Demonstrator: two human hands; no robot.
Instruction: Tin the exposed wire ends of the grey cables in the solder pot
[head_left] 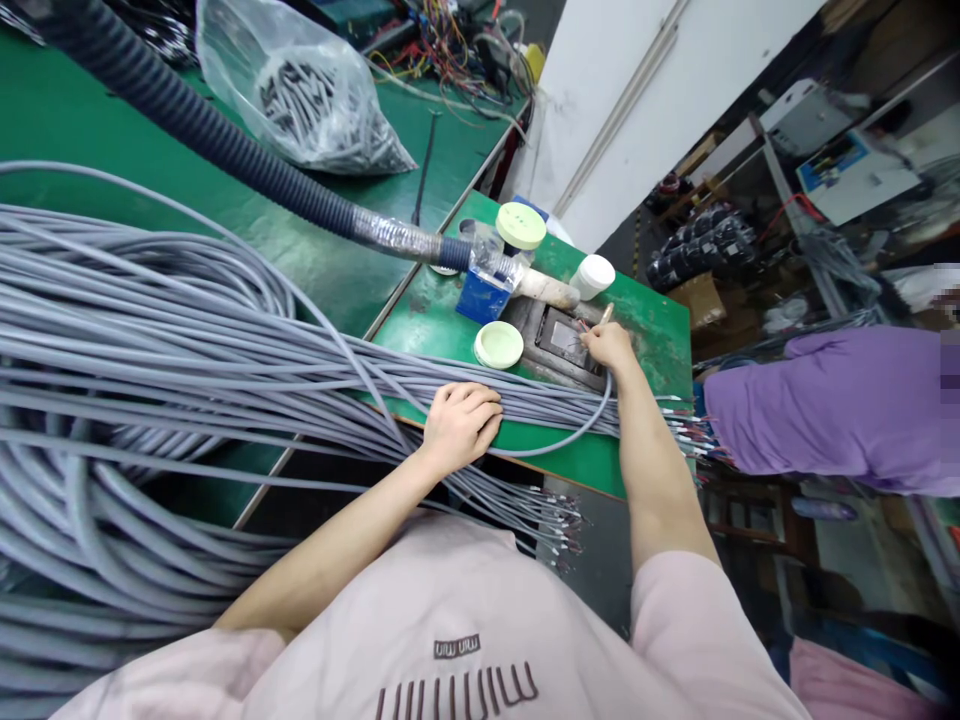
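A thick bundle of grey cables [420, 368] runs across the green bench from the left. My left hand [461, 425] lies over the bundle with its fingers curled round some of the cables. In my right hand [609, 347], closed in a pinch, is the end of one grey cable [604, 405], which loops back down to the bundle. Thin wires at that end point toward the silvery square surface of a dark metal pot [562, 338], just left of my fingers. Whether the wires touch that surface I cannot tell. A shallow tub [499, 345] with pale green contents stands beside the pot.
A ribbed dark hose [285, 165] crosses the bench, its pale nozzle [551, 288] near the pot. Behind are a blue box [484, 292], a white jar [594, 275], a pale green lid [521, 226] and a bag of grey pieces [315, 105]. A person in purple [832, 405] is at right.
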